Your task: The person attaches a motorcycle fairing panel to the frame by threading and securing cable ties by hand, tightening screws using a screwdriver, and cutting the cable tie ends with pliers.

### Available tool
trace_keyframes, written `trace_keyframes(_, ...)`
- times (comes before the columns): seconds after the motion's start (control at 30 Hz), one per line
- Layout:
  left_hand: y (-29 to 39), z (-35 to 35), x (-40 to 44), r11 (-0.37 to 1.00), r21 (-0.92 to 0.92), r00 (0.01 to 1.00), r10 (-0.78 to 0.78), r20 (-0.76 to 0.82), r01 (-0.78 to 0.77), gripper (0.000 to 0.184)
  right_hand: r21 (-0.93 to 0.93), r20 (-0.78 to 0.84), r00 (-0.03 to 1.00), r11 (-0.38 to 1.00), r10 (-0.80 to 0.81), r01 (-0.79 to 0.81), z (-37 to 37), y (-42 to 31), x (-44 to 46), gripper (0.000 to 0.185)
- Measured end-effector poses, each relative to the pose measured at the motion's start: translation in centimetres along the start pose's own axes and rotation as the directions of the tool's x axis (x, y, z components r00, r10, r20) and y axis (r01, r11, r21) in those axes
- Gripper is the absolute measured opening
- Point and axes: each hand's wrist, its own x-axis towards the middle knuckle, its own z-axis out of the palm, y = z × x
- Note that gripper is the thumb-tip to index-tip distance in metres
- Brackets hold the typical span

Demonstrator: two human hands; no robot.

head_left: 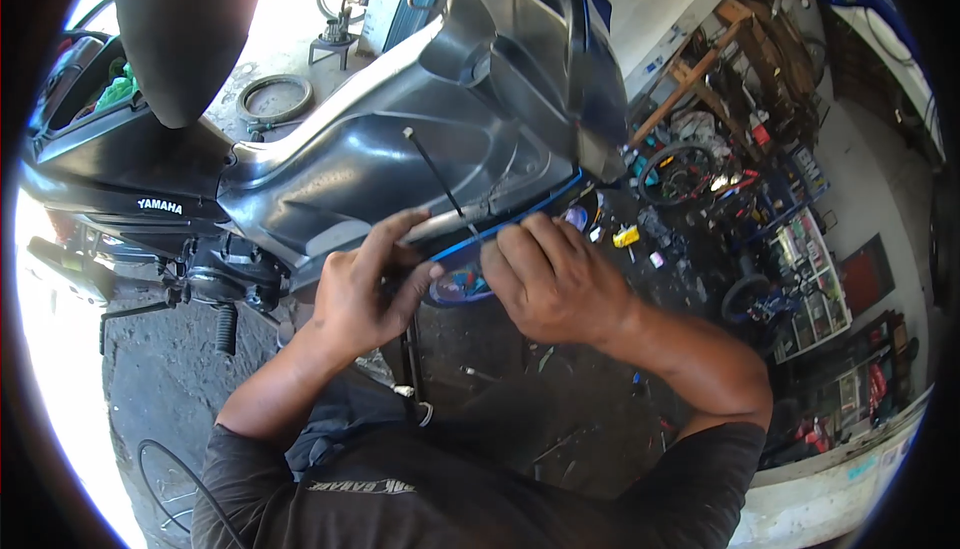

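Workshop floor (150,399) underlies a "YAMAHA" scooter (335,174), green cloth-like item (118,90) in its upper-left compartment (72,91). Centre: right hand (555,279) curled tight around thin dark rod (434,171); left hand (362,291) loosely curled, hold unclear.

L hand (352,294) w/ thumb apart fr. index, R hand (555,279) curled, arms (690,354) bent

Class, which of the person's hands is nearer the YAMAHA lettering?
The left hand; the right hand sits farther from the YAMAHA lettering, beyond the left.

Dk littered flr (160,389), pale wall (885,184) w/ red panel (866,275), white-framed shelf (815,342), brt light (60,409) at L.
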Motion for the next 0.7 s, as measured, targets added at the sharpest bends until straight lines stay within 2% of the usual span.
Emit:
trace_keyframes(0.03, -0.4, -0.2, 0.1, 0.992, 0.049, 0.99, 0.122, -0.066, -0.119, 0.044, 0.046, -0.004, 1.0, 0.999, 0.02, -0.02, -0.1, -0.1, -0.3, 0.019)
trace_keyframes(0.07, -0.6, -0.6, 0.5, 0.991, 0.051, 0.988, 0.129, -0.085, -0.125, 0.044, 0.033, -0.009, 1.0, 0.999, 0.005, -0.004, -0.1, -0.3, -0.6, 0.019)
trace_keyframes(0.13, -0.9, -1.7, 1.4, 0.986, 0.083, 0.978, 0.158, -0.137, -0.148, 0.034, 0.319, -0.105, 0.975, 0.935, 0.194, -0.152, 0.7, -0.8, -1.2, 0.023)
trace_keyframes(0.17, -0.3, -2.3, 1.8, 0.999, 0.044, 0.995, 0.035, -0.096, -0.031, 0.029, 0.379, -0.115, 0.958, 0.904, 0.261, -0.2, 1.4, -1.1, -1.7, 0.028)
trace_keyframes(0.2, -0.3, -2.2, 2.4, 0.999, 0.043, 0.995, 0.012, -0.096, -0.008, 0.029, 0.396, -0.104, 0.961, 0.897, 0.255, -0.195, 2.1, -1.6, -2.0, 0.028)
trace_keyframes(0.27, -0.6, -1.7, 3.6, 0.987, -0.096, 0.984, 0.119, -0.13, -0.132, 0.03, 0.688, -0.022, 0.826, 0.608, 0.564, -0.397, 3.3, -2.9, -2.5, 0.029)
trace_keyframes(0.3, -0.9, -1.3, 4.0, 0.99, -0.092, 0.988, 0.097, -0.124, -0.108, 0.03, 0.822, 0.01, 0.744, 0.418, 0.668, -0.387, 3.5, -3.9, -2.1, 0.027)
trace_keyframes(0.33, -1.1, -0.9, 4.4, 0.976, -0.192, 0.993, 0.093, -0.07, -0.105, 0.03, 0.831, 0.024, 0.744, 0.4, 0.668, -0.386, 3.8, -4.6, -1.8, 0.027)
trace_keyframes(0.37, -1.3, -0.6, 4.8, 0.952, -0.289, 0.995, 0.095, -0.015, -0.096, 0.03, 0.888, 0.017, 0.707, 0.314, 0.707, -0.335, 4.2, -5.0, -1.5, 0.027)
trace_keyframes(0.4, -1.3, -0.4, 5.2, 0.957, -0.28, 0.997, 0.079, -0.002, -0.077, 0.03, 0.934, 0.017, 0.665, 0.225, 0.747, -0.276, 4.5, -5.2, -1.3, 0.027)
trace_keyframes(0.43, -1.2, -0.3, 5.5, 0.951, -0.289, 0.992, 0.121, 0.018, -0.111, 0.03, 0.957, -0.039, 0.634, 0.211, 0.773, -0.199, 5.2, -5.4, -1.1, 0.028)
trace_keyframes(0.53, -0.7, -0.8, 6.5, 0.948, -0.274, 0.98, 0.186, 0.072, -0.16, 0.029, 0.977, 0.054, 0.628, 0.088, 0.776, -0.193, 4.9, -5.4, -0.7, 0.025)
trace_keyframes(0.57, -1.0, -1.1, 6.9, 0.925, -0.312, 0.962, 0.257, 0.093, -0.217, 0.028, 0.981, 0.088, 0.632, 0.043, 0.77, -0.189, 5.3, -5.4, -1.2, 0.025)
trace_keyframes(0.6, -1.5, -1.0, 7.4, 0.903, -0.304, 0.944, 0.329, 0.032, -0.304, 0.024, 0.978, 0.066, 0.644, 0.078, 0.762, -0.193, 5.8, -5.2, -1.8, 0.024)
trace_keyframes(0.67, -1.6, -1.6, 7.5, 0.903, -0.335, 0.957, 0.289, 0.007, -0.27, 0.025, 0.978, 0.052, 0.656, 0.094, 0.753, -0.185, 6.7, -5.8, -1.2, 0.023)
trace_keyframes(0.7, -1.3, -2.3, 7.4, 0.912, -0.323, 0.962, 0.274, 0.018, -0.254, 0.025, 0.977, -0.04, 0.657, 0.166, 0.753, -0.131, 6.9, -6.0, -0.7, 0.023)
